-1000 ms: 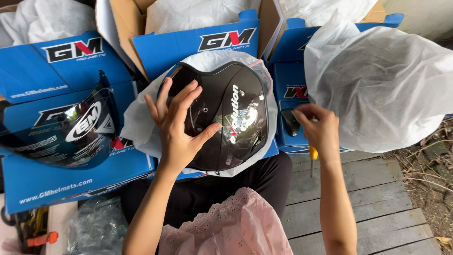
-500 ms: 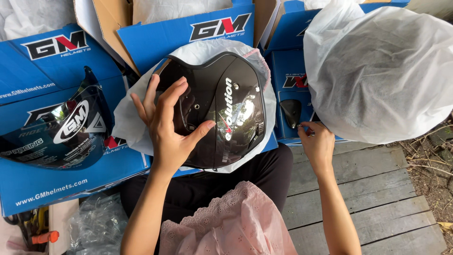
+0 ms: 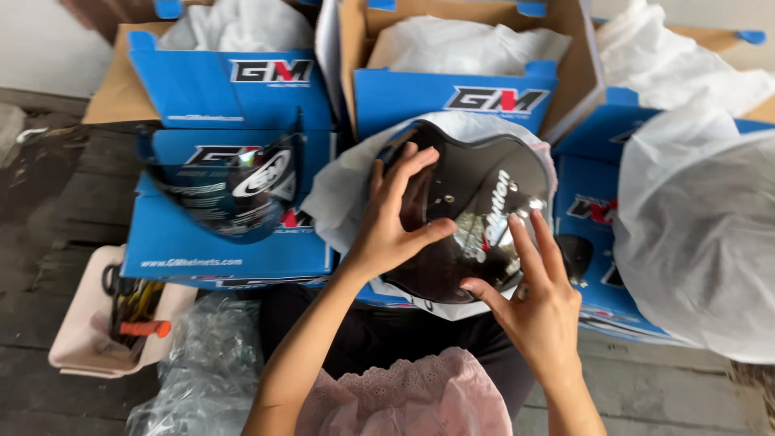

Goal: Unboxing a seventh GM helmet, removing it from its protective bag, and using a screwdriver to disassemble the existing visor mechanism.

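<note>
Visor: glossy black curved plastic visor (image 3: 476, 218) on white wrapping (image 3: 343, 186).
Left hand (image 3: 391, 222): fingers spread, pressing its top.
Right hand (image 3: 537, 303): open, fingertips touching its lower edge.

Left hand (image 3: 387, 230) spread flat on dark visor (image 3: 476, 218); right hand (image 3: 537, 303) open, fingertips touching visor's lower edge.

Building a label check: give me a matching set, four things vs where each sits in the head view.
Things:
1. dark visor
2. loose visor
3. pink tray
4. white bag

Places:
A. far right
B. lower left, on the floor
C. centre, under both hands
D. on the left blue box

Pairs: 1-C, 2-D, 3-B, 4-A. The left hand and right hand both touch the dark visor.
</note>
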